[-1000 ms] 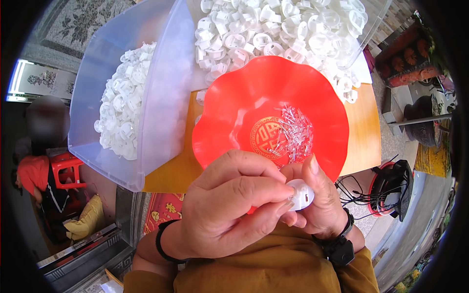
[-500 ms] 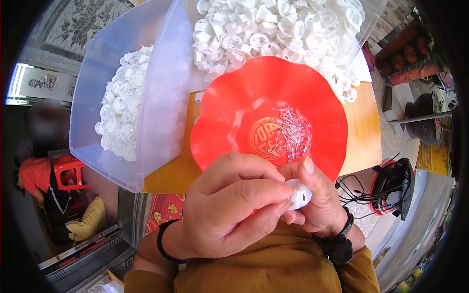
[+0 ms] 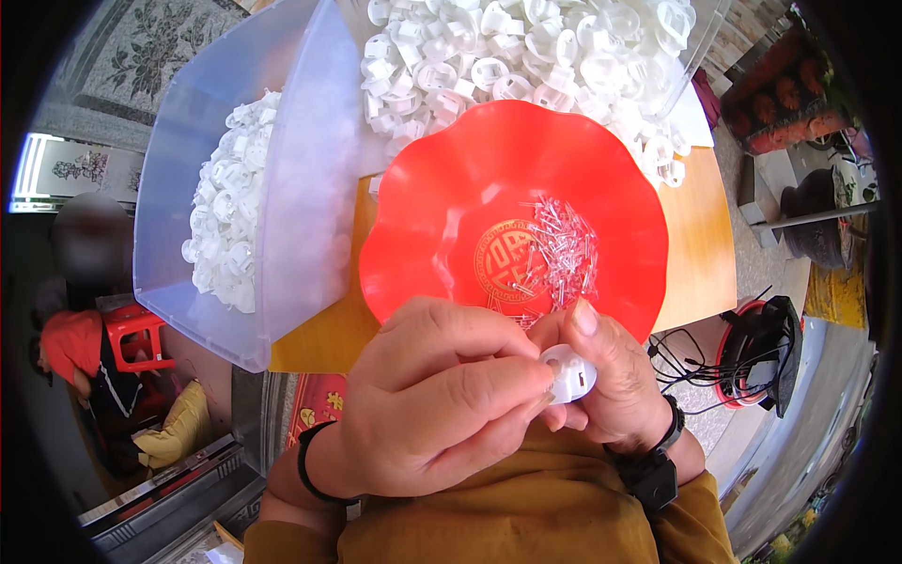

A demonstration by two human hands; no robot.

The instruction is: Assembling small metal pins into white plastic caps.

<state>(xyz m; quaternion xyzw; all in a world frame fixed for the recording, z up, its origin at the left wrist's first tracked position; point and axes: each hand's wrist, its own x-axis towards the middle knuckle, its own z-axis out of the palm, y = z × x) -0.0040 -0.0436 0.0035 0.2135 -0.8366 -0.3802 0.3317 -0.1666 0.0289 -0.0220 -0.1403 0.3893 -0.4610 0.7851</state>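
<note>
White cap [image 3: 577, 375]: by near edge of red bowl [image 3: 442, 188]
Left hand [image 3: 446, 399]: pinching its left side
Right hand [image 3: 615, 381]: gripping from the right

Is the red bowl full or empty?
Partly filled: thin clear pieces cover only part of the bowl, with bare red showing around them.

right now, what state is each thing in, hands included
left hand, pinched at the white part
right hand, gripping the white part
white part, held between both hands
red bowl, upright, partly filled
thin pins, loose in the bowl
translucent bin, open, partly filled
</note>
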